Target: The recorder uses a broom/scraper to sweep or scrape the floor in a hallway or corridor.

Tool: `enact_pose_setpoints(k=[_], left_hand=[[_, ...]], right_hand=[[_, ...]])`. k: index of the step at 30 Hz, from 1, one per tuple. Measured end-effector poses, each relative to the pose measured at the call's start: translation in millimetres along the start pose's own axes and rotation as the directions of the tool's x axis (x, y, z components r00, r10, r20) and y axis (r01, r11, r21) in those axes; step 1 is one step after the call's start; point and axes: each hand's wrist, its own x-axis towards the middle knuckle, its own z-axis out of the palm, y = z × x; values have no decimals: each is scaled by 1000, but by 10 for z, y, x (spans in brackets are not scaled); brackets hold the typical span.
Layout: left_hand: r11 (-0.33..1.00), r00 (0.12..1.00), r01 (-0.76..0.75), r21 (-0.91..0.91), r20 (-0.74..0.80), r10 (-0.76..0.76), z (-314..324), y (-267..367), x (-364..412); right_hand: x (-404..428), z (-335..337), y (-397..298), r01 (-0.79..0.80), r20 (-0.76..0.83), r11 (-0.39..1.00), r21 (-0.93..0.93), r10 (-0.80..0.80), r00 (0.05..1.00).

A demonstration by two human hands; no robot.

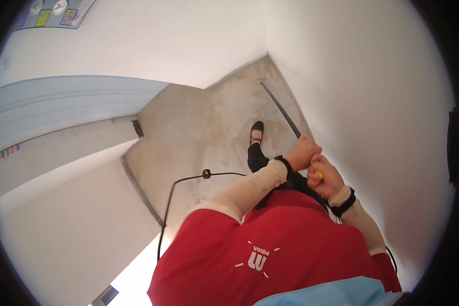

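Both of my hands are closed around a long-handled floor tool (280,105), probably a scraper, with a slim dark pole. My left hand (303,153) grips the pole lower down. Close behind it, my right hand (327,176) holds the upper end, where some yellow shows between the fingers. The pole slants away from me to a narrow, flat head (258,81) with a bit of yellow at its joint. That head rests on the bare, stained floor (191,126) near the wall corner. Its exact make is too small to tell.
A white wall (367,95) rises close on my right, another white wall (157,46) ahead. A black cable (181,178) loops at my left side. My shoe (257,130) stands beside the pole. Pale blue panelling (80,93) and a partition (80,199) are on the left.
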Motion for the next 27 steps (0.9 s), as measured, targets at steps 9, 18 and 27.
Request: enact_pose_setpoints(k=[9,18,27], left_hand=[[1000,997,8,17,72,-9,-225,-416,223],[998,999,9,-55,34,-7,-364,-289,-171],[997,1000,-7,-78,-13,6,-276,-10,-324]], right_hand=[[438,126,-236,78,147,996,41,-84,986],[377,105,126,81,185,993,-86,-64,981],[82,132,206,-33,118,992,-121,48,992]])
